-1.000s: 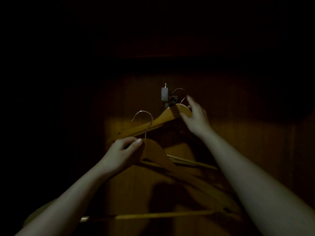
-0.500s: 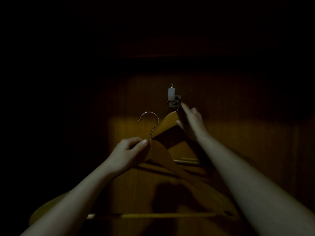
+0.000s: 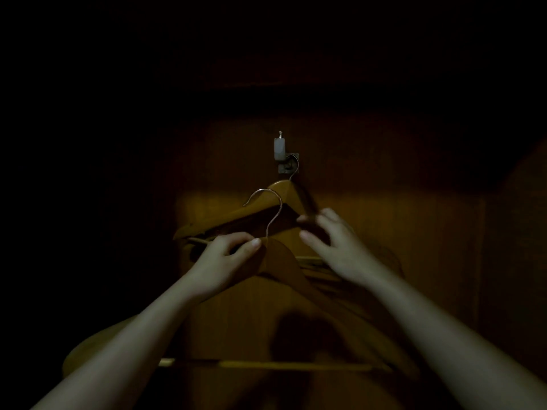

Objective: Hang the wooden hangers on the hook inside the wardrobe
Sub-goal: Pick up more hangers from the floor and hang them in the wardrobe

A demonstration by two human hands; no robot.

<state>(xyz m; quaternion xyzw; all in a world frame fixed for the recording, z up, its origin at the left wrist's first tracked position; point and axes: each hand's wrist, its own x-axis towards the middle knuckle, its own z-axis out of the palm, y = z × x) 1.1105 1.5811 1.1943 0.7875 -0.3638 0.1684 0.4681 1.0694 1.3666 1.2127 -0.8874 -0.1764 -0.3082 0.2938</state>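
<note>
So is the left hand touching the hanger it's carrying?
Touching. The head view shows the left hand wrapped around the near hanger just below its wire neck, thumb pressed on the wood.

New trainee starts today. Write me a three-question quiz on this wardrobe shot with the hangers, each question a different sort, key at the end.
1. True or false: a hanger already hangs on the wall hook.
2. Which hand grips the second hanger just below its metal hook? A) left hand B) right hand C) both
3. Fill in: the right hand's fingers are spread and ____, gripping nothing.

Key
1. True: its wire loop sits on the wall hook.
2. A
3. open
</note>
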